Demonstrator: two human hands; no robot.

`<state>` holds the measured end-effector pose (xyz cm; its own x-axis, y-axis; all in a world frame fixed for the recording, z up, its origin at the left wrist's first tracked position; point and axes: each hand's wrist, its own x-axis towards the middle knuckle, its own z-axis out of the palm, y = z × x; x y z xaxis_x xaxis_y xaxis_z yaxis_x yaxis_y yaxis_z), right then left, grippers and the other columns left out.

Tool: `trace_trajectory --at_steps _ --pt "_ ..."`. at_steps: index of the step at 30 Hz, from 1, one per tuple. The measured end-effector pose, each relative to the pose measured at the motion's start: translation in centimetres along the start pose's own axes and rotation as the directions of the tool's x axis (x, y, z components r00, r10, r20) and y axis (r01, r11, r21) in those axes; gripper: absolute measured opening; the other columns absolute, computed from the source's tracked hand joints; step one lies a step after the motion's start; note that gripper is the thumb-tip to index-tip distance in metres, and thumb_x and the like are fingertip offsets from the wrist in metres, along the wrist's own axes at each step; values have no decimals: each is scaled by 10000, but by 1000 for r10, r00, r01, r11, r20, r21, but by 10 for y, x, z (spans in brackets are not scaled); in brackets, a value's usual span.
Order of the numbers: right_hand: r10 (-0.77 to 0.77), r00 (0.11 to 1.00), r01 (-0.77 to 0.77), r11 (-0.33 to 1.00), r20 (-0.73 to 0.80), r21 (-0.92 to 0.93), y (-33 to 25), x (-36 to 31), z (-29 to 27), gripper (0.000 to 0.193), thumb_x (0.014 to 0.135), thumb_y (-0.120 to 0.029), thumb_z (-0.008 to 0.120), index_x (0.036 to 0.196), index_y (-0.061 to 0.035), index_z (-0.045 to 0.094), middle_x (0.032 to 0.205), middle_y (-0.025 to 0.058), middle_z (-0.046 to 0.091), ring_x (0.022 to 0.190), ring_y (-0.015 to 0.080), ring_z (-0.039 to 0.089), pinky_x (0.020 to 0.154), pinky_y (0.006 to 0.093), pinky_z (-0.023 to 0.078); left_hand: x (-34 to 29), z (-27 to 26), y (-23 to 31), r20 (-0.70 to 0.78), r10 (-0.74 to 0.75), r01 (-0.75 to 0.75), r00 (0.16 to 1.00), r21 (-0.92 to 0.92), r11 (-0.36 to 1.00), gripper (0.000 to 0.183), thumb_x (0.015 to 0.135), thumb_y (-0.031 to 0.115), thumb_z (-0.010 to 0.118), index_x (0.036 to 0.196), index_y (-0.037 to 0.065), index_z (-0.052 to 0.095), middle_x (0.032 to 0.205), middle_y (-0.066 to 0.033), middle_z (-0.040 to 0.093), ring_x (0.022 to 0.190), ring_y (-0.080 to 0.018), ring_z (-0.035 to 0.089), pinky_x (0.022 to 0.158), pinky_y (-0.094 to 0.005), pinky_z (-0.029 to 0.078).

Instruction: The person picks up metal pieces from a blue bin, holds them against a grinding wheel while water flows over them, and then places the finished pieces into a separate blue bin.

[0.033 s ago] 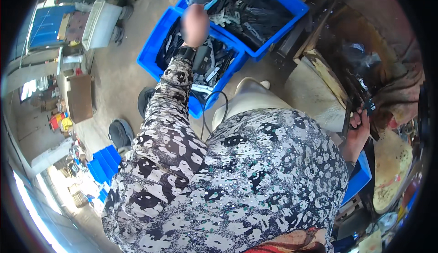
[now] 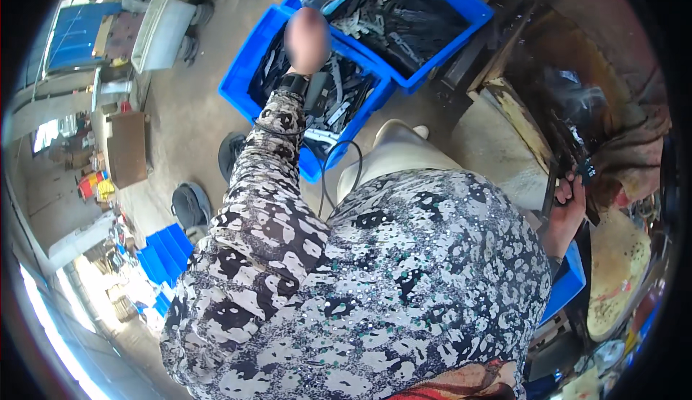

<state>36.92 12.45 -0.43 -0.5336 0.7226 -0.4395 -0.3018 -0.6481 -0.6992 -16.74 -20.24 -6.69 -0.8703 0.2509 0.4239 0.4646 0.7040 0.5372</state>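
My left arm, in a black-and-white patterned sleeve, reaches out over a blue bin (image 2: 231,83) of dark and grey metal strips (image 2: 344,104). The left hand (image 2: 308,42) is blurred, so its fingers and anything in them cannot be made out. On the right, my right hand (image 2: 566,216) has its fingers curled at the edge of a dark, worn bench (image 2: 526,122). What those fingers close on is dark and too hidden to name. Right beside them lies a small dark piece (image 2: 588,171).
A second blue bin (image 2: 440,58) with similar strips adjoins the first. A dark cable (image 2: 353,143) loops near my left arm. Another blue bin (image 2: 566,285) sits below my right hand, beside a stained, pale padded piece (image 2: 618,277). Black shoes (image 2: 191,205) lie on the floor at left.
The whole view has shifted very slightly. Both hands stay in the same places, and nothing is visibly taken or let go.
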Motion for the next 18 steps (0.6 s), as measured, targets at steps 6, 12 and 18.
trace_trajectory --at_steps 6,12,18 --pt "-3 999 3 1000 -38 -20 -6 7 -5 251 1017 -113 496 1215 37 528 953 46 536 638 42 380 488 177 289 -67 -23 -36 491 -312 203 813 262 943 228 816 285 622 940 118 715 930 -161 705 931 -342 673 800 -440 537" --pt "5 996 -16 993 -92 -117 -9 0 14 251 987 -121 548 1188 29 555 882 18 539 629 36 391 491 174 284 -128 16 -43 483 -236 6 843 431 903 313 826 321 630 1002 62 624 954 -182 685 894 -382 665 771 -491 538" --pt "-81 996 79 996 -47 -29 15 -9 14 264 983 -131 559 1187 35 561 897 25 581 617 33 404 493 178 303 -102 3 -113 631 -115 195 767 -58 979 197 906 224 549 959 50 625 802 -119 615 727 -267 609 613 -389 489"
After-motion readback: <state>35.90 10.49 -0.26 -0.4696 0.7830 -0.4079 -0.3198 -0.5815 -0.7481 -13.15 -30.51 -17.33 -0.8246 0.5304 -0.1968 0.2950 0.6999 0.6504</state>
